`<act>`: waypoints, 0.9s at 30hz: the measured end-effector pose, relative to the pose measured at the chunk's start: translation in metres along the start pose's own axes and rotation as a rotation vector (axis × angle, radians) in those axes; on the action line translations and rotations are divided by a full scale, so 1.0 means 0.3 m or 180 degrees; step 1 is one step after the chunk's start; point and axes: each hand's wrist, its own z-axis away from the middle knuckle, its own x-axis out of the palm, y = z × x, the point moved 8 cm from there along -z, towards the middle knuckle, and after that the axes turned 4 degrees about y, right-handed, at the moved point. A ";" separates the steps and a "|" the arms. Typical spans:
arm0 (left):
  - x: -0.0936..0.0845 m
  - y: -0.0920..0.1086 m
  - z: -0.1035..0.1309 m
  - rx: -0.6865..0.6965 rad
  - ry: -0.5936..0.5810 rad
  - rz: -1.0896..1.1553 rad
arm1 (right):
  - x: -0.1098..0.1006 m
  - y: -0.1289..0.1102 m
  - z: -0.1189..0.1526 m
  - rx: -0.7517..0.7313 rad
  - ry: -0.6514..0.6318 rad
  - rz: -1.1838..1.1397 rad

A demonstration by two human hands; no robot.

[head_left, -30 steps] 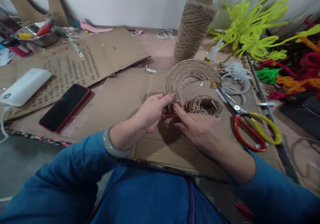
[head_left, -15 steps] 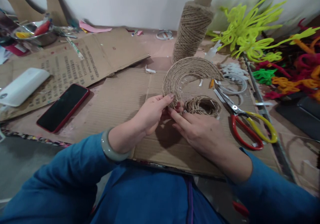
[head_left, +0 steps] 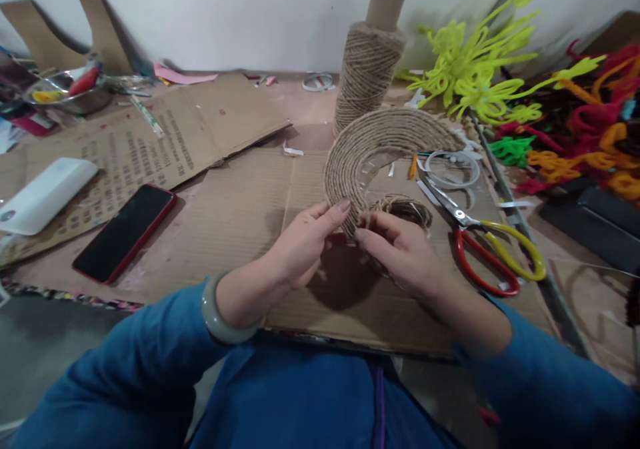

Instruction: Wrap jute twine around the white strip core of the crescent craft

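A crescent-shaped piece covered in rows of jute twine (head_left: 345, 159) is held above the cardboard. My left hand (head_left: 307, 242) pinches its lower left end, thumb on top. At that same end, my right hand (head_left: 400, 249) has thumb and fingers closed on a strand of jute twine (head_left: 364, 221) by the inner edge. A loose coil of twine (head_left: 403, 207) lies just behind the right hand, which partly covers it. Scissors (head_left: 463, 219) with one red and one yellow handle rest to the right, blades apart.
A cardboard sheet (head_left: 225, 235) lies beneath my hands. A tall twine spool (head_left: 370, 69) stands behind. To the left are a phone (head_left: 125, 232), a white power bank (head_left: 47, 195) and printed cardboard (head_left: 200, 122). Clear tape rolls (head_left: 453, 169) and yellow-green pipe-cleaner flowers (head_left: 470, 69) sit at right.
My right hand has turned and its fingers have come up to the inner edge of the crescent, pinching the strand. The crescent's far end has tilted right. The view has shifted slightly.
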 end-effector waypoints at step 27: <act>-0.037 0.041 0.003 0.0257 0.0255 -0.1318 | -0.007 0.000 0.014 0.0303 -0.0390 -0.0444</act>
